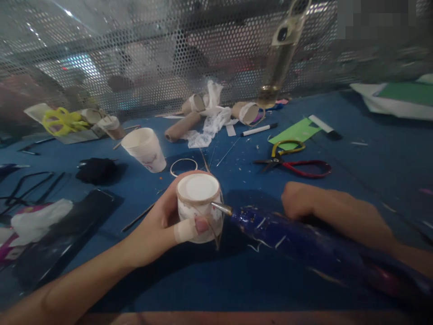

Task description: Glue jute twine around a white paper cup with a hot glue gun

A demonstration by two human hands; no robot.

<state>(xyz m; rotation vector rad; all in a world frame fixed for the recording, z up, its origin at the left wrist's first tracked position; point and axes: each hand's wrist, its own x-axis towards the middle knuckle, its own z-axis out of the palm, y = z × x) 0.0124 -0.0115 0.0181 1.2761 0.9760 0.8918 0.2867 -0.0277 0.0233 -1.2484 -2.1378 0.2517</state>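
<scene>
My left hand (158, 230) is wrapped around a small white paper cup (184, 211), held base up above the blue table. Tape is wound around its thumb, which presses on the near side of the cup. Brown twine (192, 201) runs around the cup just below the base edge, and a loose end hangs down the side. The metal nozzle of a dark blue glue gun (270, 228) meets the cup at the twine. Behind the gun's body, my right hand (299, 201) is closed on it, its grip partly hidden.
Stacked paper cups (145, 149) stand left of centre. Pliers-like scissors (291, 160) with yellow and red handles, a marker (259, 130) and green paper (294, 134) lie right. Cardboard rolls (182, 127) and white lace (213, 124) lie behind. A black phone (64, 239) rests left. Perforated metal (152, 58) rises behind.
</scene>
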